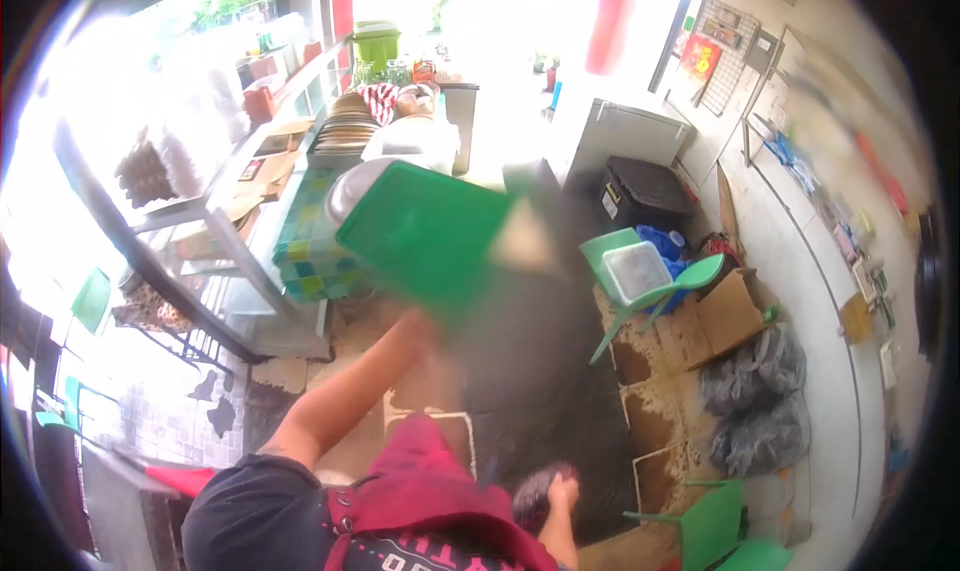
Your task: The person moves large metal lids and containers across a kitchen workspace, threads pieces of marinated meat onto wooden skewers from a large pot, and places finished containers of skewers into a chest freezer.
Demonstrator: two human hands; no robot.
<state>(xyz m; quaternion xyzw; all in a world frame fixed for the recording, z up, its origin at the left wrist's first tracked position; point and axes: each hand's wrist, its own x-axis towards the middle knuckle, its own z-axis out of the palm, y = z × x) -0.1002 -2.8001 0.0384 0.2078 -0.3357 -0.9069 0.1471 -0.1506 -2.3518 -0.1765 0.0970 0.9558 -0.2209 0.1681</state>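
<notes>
My left arm reaches forward to a flat rectangular green tray or board (431, 229), blurred and tilted at the middle of the view. My left hand (424, 334) is smeared by motion at its near edge and seems to grip it. A pale tan blurred thing (525, 239), too unclear to name, shows at the green piece's right corner. Low in the view my right hand (564, 490) hangs beside my red apron (442, 488) with its fingers curled. Right by it is a dark patterned item (536, 492); whether the hand holds it, I cannot tell.
A table with a checkered cloth (315, 256) bears stacked plates (346, 124) and bowls, beside a glass display case (247, 271). On the right are a green chair (622, 308) bearing a white-lidded container (637, 272), a black bin (646, 192), a cardboard box (720, 319) and dark plastic bags (757, 406).
</notes>
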